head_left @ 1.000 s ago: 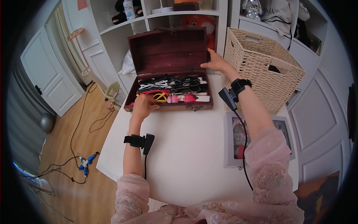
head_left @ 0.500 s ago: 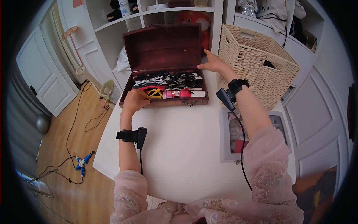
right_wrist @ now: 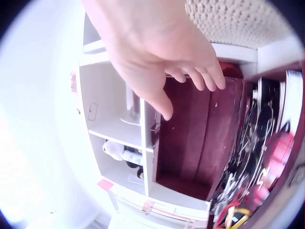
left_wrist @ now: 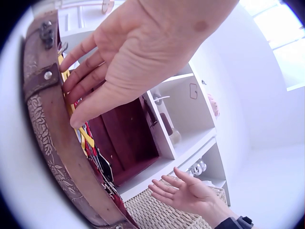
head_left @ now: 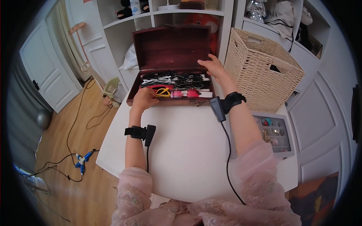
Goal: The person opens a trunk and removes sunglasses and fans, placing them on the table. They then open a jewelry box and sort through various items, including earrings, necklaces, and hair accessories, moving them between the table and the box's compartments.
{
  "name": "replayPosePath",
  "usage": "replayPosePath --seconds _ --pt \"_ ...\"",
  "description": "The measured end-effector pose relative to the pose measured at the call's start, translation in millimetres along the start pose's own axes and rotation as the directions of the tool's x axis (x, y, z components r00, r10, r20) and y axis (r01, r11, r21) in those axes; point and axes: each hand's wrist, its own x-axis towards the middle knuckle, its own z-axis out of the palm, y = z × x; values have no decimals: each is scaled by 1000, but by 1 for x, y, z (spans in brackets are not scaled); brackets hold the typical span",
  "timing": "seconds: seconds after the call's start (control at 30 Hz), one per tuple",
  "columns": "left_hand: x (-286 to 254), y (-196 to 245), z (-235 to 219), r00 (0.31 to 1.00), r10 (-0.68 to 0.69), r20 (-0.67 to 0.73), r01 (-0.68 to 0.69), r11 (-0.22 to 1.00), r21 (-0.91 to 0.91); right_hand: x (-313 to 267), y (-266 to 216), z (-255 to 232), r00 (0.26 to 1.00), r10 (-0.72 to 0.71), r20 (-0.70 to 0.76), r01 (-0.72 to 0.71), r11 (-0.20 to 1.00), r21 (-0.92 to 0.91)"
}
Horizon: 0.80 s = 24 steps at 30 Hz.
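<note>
A dark red wooden chest (head_left: pixel 196 101) stands at the table's far side with its lid (head_left: pixel 171 49) raised. Inside lie several pairs of glasses, mostly black-framed (head_left: pixel 184 80), with yellow-framed glasses (head_left: pixel 163 92) and pink-lensed glasses (head_left: pixel 184 93) along the front. My left hand (head_left: pixel 144 100) is at the chest's front left corner. In the left wrist view its fingers (left_wrist: pixel 88 69) reach over the front rim beside the yellow frame, extended, the thumb apart from them. My right hand (head_left: pixel 214 68) hovers at the lid's right side, fingers spread, holding nothing.
A woven basket (head_left: pixel 260 71) stands close to the right of the chest. A grey compartment box (head_left: pixel 277 133) with small trinkets lies on the table's right, partly under my right forearm. White shelves (head_left: pixel 124 41) rise behind. Cables run from both wrist cameras.
My right hand has moved left and slightly nearer, from beside the chest to in front of the lid's right edge. My left hand stays at the front left corner.
</note>
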Motion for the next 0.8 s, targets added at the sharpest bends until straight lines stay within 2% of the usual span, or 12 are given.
replayPosePath --seconds 0.07,0.1,0.27,0.53,0.63,0.8 --pt "-2 6 -1 1000 -14 11 14 1000 3 -1 6 15 990 1 -138 26 981 191" --pt "-2 10 -2 999 -28 25 27 1000 6 -6 7 23 983 4 -184 39 973 228" --pt "-5 10 -2 997 74 -13 -74 997 28 -4 34 49 958 -54 -282 120 968 221" --pt "-3 11 0 998 55 7 -56 996 76 -16 74 55 901 -49 -430 168 956 242" --pt "-4 10 -1 999 54 -2 -54 995 83 -26 78 54 893 -45 -449 152 967 206" --pt "-4 15 -3 1000 13 22 -14 998 65 -33 89 46 870 -121 -479 150 988 23"
